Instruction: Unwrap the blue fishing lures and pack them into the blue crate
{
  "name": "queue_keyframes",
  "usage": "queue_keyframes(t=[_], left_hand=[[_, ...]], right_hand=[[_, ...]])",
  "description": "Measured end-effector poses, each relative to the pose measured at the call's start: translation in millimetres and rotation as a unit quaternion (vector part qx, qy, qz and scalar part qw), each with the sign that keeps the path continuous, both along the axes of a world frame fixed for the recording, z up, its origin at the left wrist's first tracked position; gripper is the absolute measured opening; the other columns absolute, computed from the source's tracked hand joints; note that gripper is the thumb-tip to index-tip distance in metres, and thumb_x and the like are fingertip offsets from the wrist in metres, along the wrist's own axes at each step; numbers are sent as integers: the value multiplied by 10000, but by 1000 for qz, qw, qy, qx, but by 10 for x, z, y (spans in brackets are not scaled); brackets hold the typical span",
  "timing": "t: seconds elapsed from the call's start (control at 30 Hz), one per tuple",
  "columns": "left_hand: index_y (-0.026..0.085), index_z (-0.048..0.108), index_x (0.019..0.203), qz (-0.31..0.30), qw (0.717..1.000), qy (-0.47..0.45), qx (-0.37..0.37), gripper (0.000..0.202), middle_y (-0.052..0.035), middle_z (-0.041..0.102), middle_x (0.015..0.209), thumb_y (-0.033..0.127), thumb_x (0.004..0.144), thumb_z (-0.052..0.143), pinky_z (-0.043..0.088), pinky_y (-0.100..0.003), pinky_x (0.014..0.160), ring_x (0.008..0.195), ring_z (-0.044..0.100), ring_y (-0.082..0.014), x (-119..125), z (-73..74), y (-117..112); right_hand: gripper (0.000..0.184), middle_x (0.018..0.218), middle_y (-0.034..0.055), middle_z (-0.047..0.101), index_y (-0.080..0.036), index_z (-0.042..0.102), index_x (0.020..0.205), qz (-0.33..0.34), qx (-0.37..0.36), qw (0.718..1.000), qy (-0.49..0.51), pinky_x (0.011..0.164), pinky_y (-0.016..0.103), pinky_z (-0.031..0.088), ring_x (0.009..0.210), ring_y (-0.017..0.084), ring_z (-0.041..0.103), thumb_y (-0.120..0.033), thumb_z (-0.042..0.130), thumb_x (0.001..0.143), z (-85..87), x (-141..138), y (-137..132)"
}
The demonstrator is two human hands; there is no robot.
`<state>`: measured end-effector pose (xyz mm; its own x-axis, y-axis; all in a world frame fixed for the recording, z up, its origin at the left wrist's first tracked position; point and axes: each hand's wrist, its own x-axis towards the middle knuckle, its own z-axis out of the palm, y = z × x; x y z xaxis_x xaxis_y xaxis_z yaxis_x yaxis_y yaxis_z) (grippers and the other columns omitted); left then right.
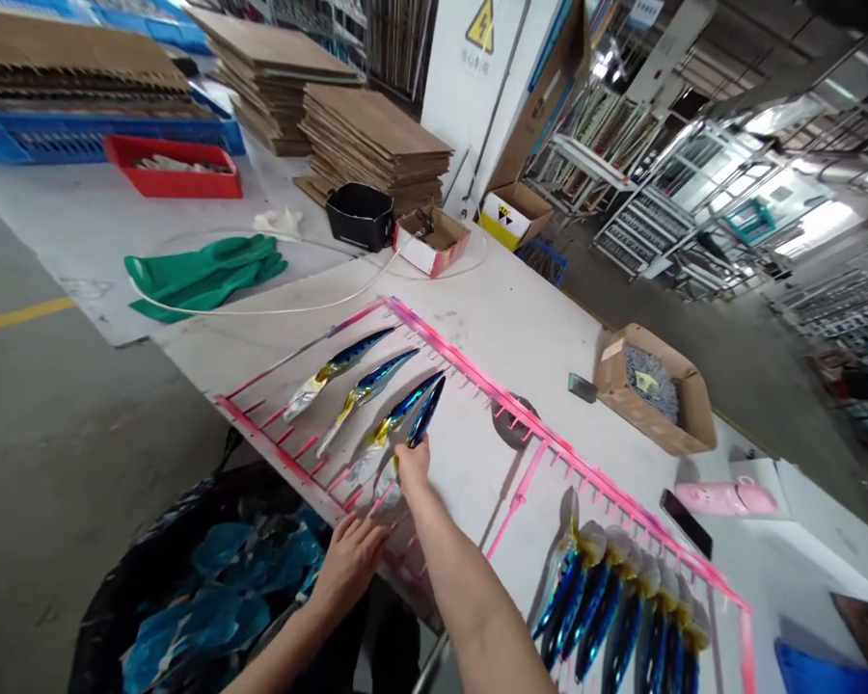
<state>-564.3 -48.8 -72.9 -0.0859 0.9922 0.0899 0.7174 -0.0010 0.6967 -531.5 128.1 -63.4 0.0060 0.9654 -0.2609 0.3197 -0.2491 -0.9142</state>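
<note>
My right hand is closed around a glossy blue fishing lure, its pointed end up and away from me. My left hand has its bent fingers over the near bar of a pink peg rack, beside the held lure's lower end. Exactly what lies under those fingertips is hidden. To the left, three similar lures, one of them the blue and yellow lure, lie slanted across the rack with clear film at their near ends. Several more lures lie in a row at the lower right.
A black-lined bin with blue film scraps stands below the table edge. Green gloves, a red tray, a black box and cardboard stacks sit at the back. On the right are an open carton, a phone and a pink bottle.
</note>
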Motion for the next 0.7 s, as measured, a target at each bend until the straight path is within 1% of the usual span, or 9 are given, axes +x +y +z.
queue_keyframes(t=[0.13, 0.27, 0.3, 0.37, 0.43, 0.47, 0.6, 0.67, 0.7], left_hand=[[246, 698, 932, 12, 982, -186, -20, 222, -31, 721, 861, 279, 911, 479, 423, -440, 1033, 856, 668, -200, -202, 74, -10], [201, 685, 1048, 162, 863, -454, -152, 452, -86, 731, 1066, 573, 819, 570, 545, -379, 899, 1010, 675, -270, -751, 370, -183], [199, 669, 1111, 185, 828, -493, -191, 539, -92, 719, 1121, 626, 796, 572, 551, -387, 896, 1051, 666, -284, -901, 466, -252], [218, 626, 1223, 185, 791, -526, -253, 652, -92, 693, 1200, 685, 773, 557, 551, -412, 903, 1117, 642, -300, -1139, 648, -399], [253, 606, 1271, 129, 803, -503, -291, 676, -81, 668, 1257, 669, 738, 602, 530, -430, 941, 1174, 610, -307, -1244, 777, -524], [261, 617, 1260, 101, 825, -468, -299, 674, -78, 658, 1276, 627, 696, 661, 505, -431, 977, 1197, 594, -313, -1242, 813, -572], [233, 706, 1015, 68, 901, -277, -326, 441, -56, 745, 1052, 355, 591, 713, 529, -362, 896, 1014, 674, -312, -1038, 803, -687], [225, 682, 874, 59, 892, -263, -362, 254, -12, 725, 772, 349, 661, 623, 547, -309, 650, 716, 685, -262, -975, 766, -725], [226, 662, 838, 56, 888, -279, -360, 210, 3, 694, 717, 365, 694, 600, 527, -287, 596, 659, 661, -241, -979, 750, -734]], right_hand=[[256, 776, -22, 636, -153, 599, 1041, 107, 2, 993, -40, 607, 262, 474, 647, 138, 581, -193, 590, 788, 266, 39, -136], [293, 816, -40, 688, -224, 657, 910, 331, 23, 942, -46, 868, 325, 473, 834, 183, 639, -132, 626, 634, 661, 139, -500], [295, 812, -45, 694, -239, 660, 880, 433, 49, 897, -76, 980, 381, 419, 885, 195, 639, -116, 643, 612, 740, 148, -596], [278, 798, -29, 700, -243, 658, 857, 636, 127, 739, -181, 1119, 488, 250, 950, 218, 629, -98, 651, 620, 846, 130, -750], [211, 789, 14, 706, -219, 658, 851, 734, 182, 583, -295, 1139, 548, 171, 955, 241, 625, -112, 629, 672, 885, 73, -837], [175, 785, 37, 710, -200, 663, 840, 740, 185, 553, -336, 1132, 564, 177, 940, 253, 628, -125, 627, 686, 889, 42, -857], [202, 787, 65, 713, -174, 680, 868, 729, 152, 549, -380, 1108, 583, 220, 903, 270, 636, -140, 642, 672, 933, -3, -855], [320, 867, 49, 717, -205, 671, 958, 718, 168, 593, -323, 1131, 578, 166, 993, 267, 619, -107, 631, 655, 991, 29, -802], [398, 964, 48, 714, -225, 654, 1032, 688, 178, 644, -283, 1145, 569, 134, 1077, 268, 591, -102, 622, 655, 1015, 49, -752]])
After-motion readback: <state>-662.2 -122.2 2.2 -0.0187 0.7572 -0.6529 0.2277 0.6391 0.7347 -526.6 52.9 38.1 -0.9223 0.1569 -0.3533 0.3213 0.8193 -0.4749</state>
